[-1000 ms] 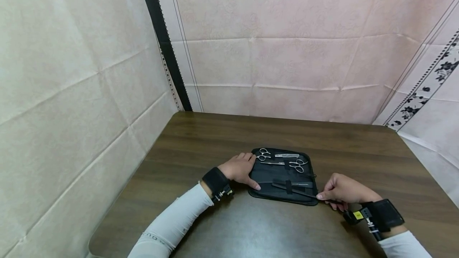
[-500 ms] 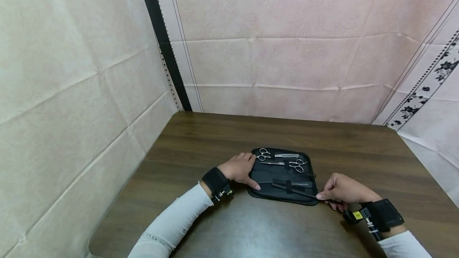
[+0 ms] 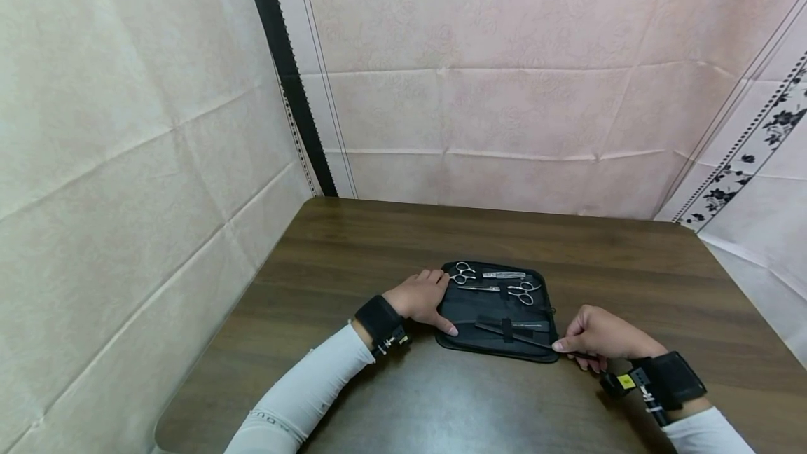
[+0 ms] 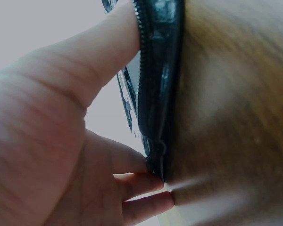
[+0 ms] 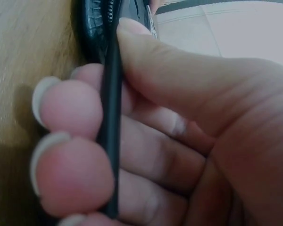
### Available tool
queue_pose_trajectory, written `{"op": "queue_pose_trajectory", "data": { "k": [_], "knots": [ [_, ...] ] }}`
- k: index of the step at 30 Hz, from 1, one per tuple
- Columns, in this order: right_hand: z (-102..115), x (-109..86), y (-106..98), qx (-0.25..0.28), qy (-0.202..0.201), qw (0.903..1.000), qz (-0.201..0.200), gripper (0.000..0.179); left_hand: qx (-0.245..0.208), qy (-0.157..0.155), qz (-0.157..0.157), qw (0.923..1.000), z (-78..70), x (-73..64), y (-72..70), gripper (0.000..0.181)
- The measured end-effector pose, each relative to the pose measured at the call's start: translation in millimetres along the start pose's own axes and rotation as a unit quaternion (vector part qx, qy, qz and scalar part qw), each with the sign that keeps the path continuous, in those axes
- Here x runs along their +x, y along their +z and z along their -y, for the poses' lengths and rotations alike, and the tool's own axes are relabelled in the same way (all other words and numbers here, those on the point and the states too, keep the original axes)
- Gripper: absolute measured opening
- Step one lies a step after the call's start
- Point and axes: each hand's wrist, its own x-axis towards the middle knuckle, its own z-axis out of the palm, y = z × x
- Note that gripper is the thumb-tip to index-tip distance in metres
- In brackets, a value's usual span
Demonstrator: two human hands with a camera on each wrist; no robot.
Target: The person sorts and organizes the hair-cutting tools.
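Right hand [image 3: 608, 333], lower right of head view: thumb and curled fingers grip a thin black tool [image 5: 111, 108]. Shaft lies between thumb and fingertips, near-vertical left of centre in right wrist view; other end extends leftward over the black case [image 3: 479, 308]. Left hand [image 3: 422, 298]: fingers extended, thumb apart, touching case's left edge.

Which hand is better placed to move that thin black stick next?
Right, most likely: the right hand grips the black stick by the right edge of the case. The left hand rests at the left edge, away from the gripped end, so seems better for steadying.
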Motion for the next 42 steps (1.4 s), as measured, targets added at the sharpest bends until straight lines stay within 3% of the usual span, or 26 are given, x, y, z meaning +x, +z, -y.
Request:
{"op": "queue_pose_trajectory", "data": {
  "k": [18,32,42],
  "knots": [
    [0.6,3.9,4.6,0.001,-0.018,0.9997,-0.014,0.045,0.003,0.008,-0.005,1.0000,0.7,-3.3,-1.6,0.117],
    [-0.3,-0.3,-0.5,0.028,0.008,0.9996,0.004,0.043,-0.001,0.008,-0.007,0.9999,0.1,-3.8,-3.1,0.117],
    [-7.2,-14.3,-12.8,0.042,0.033,0.9982,0.026,0.041,0.002,0.004,-0.003,1.0000,-0.3,-2.6,-1.4,0.117]
  ]
}}
